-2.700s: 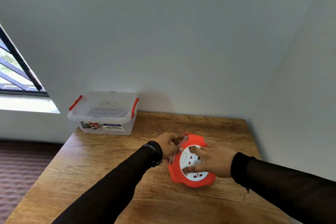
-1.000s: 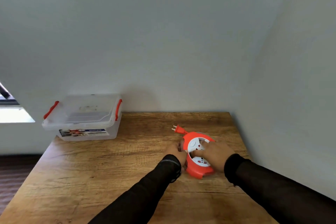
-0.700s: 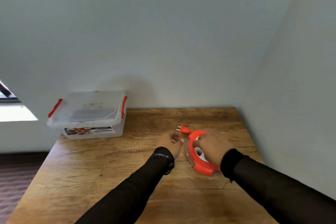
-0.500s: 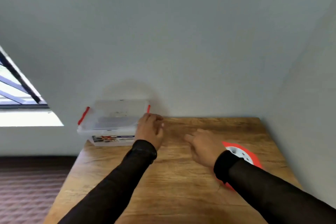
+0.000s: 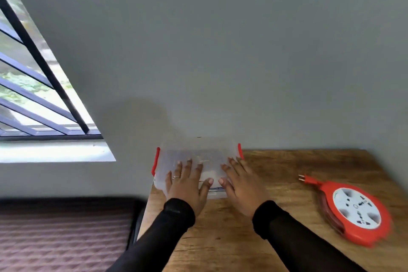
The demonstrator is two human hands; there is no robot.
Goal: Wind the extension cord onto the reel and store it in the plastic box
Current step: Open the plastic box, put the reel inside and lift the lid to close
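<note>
Moved: both hands have left the reel [image 5: 355, 210] and now lie on the plastic box [image 5: 205, 150] lid.
Fingers: left hand [image 5: 187, 185] and right hand [image 5: 240, 185] lie flat, fingers [image 5: 179, 166] straight and spread, gripping nothing.
Reel: on the desk [image 5: 287, 168], well right of the fingers, plug [image 5: 308, 180] poking out.
Do well: probably release the red clips [image 5: 155, 161] just outside the fingers before lifting the lid.
</note>
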